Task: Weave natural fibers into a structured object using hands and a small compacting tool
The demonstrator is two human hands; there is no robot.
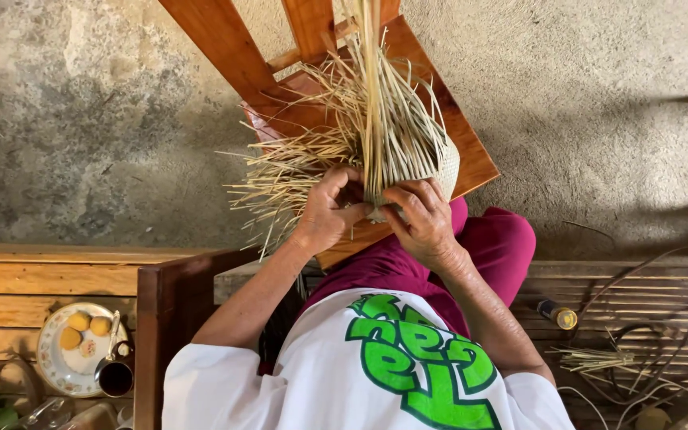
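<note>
Weaving a half-made straw basket (412, 163) over the edge of a wooden chair seat (471, 155); left hand (330, 211) and right hand (424, 216) both curled at its lower rim, fingertips pinching loose strips. Likely light, springy and brittle; best gripped at the tight woven wall, not the splayed straw ends (296, 171).

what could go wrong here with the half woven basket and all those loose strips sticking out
1. The half-woven basket rests near the edge of the sloping wooden board; it might slide off if the left hand or right hand lets go.
2. The loose strips fan out unsecured, so the weave could loosen or strips could snap when bent.
3. The stiff strip ends point toward the fingers and may prick or cut them.
</note>
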